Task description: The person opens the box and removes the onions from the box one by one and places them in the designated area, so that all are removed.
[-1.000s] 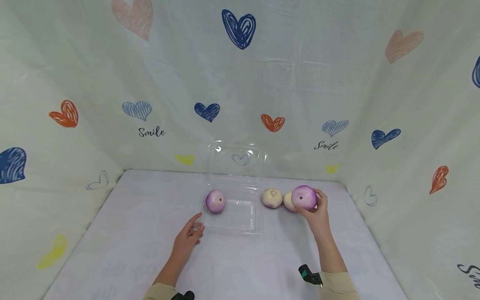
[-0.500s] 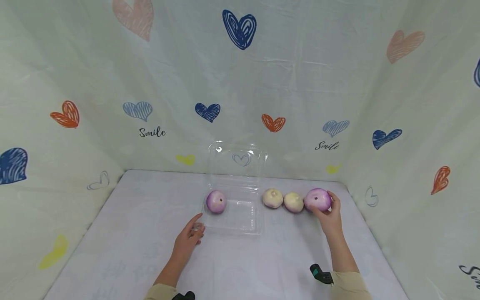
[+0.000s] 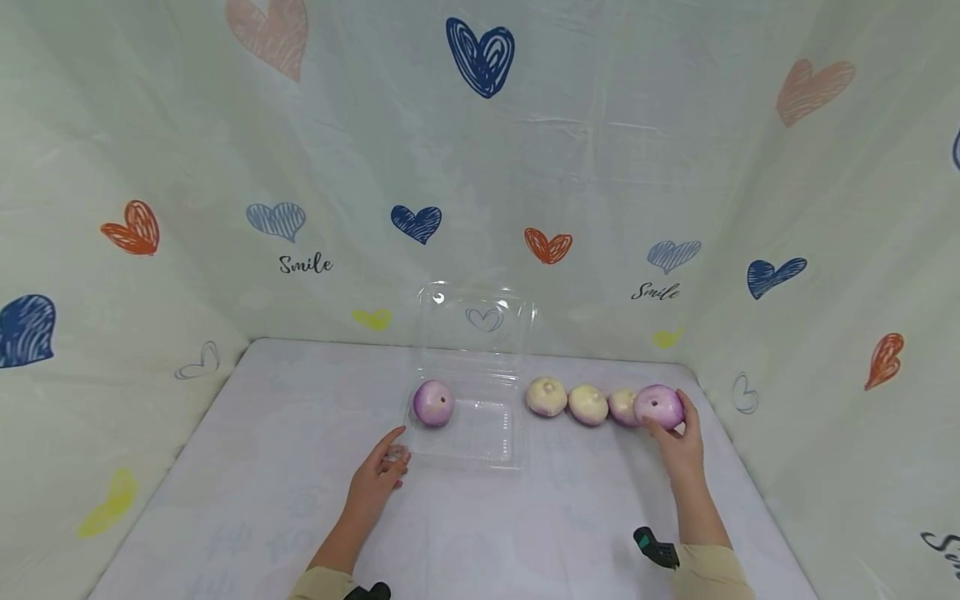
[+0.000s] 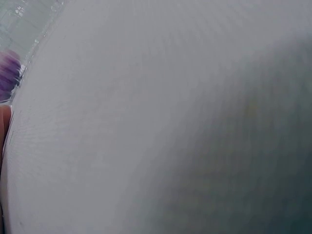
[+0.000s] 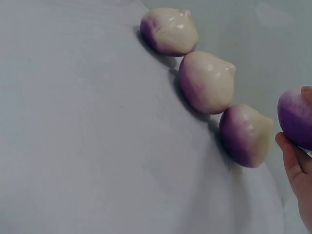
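My right hand (image 3: 678,437) grips a purple turnip (image 3: 659,407) at the right end of a row, its small dark hole facing the head camera. Three more turnips lie on the table: one (image 3: 546,397), a second (image 3: 588,405), and a third (image 3: 622,407) that the held one partly overlaps in the head view. My left hand (image 3: 375,471) has its fingertips at the front left corner of a clear plastic clamshell box (image 3: 457,460). Inside the box's left side sits another turnip (image 3: 433,404). In the right wrist view, the held turnip (image 5: 296,117) is apart from the row.
The box's clear lid (image 3: 472,333) stands raised at the back. A white-covered table (image 3: 480,533) carries everything. Behind it and at both sides hangs a pale curtain (image 3: 585,158) printed with hearts. Black wrist devices show near both sleeves.
My right hand has carried the held turnip to the right along the row, past the second turnip, and the third now shows. The left hand and the box have stayed put.
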The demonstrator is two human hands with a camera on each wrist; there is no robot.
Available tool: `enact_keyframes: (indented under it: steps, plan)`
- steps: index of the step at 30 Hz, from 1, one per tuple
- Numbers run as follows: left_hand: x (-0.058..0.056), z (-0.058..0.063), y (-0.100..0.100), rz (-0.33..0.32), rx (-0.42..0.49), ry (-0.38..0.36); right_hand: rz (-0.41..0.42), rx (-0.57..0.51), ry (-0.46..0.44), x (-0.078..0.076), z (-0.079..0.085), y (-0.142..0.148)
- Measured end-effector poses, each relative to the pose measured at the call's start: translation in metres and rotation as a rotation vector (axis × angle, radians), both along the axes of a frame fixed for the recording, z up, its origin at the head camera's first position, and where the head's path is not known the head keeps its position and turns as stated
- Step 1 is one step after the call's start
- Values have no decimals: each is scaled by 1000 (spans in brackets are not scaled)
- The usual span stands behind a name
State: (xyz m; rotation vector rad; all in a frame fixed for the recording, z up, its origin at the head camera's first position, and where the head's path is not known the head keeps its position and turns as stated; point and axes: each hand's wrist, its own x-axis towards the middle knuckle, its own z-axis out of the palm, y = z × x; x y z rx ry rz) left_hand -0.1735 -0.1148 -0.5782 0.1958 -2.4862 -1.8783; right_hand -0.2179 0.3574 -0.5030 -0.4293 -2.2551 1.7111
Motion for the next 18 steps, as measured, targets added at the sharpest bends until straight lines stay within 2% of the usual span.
enact_keyframes:
  steps: [8, 18]
  plan:
    - [0, 1, 0, 6, 4, 5, -80, 14, -76, -6, -7, 17]
    - [1, 2, 2, 14, -10, -6, -140, 136, -7, -19, -17, 36]
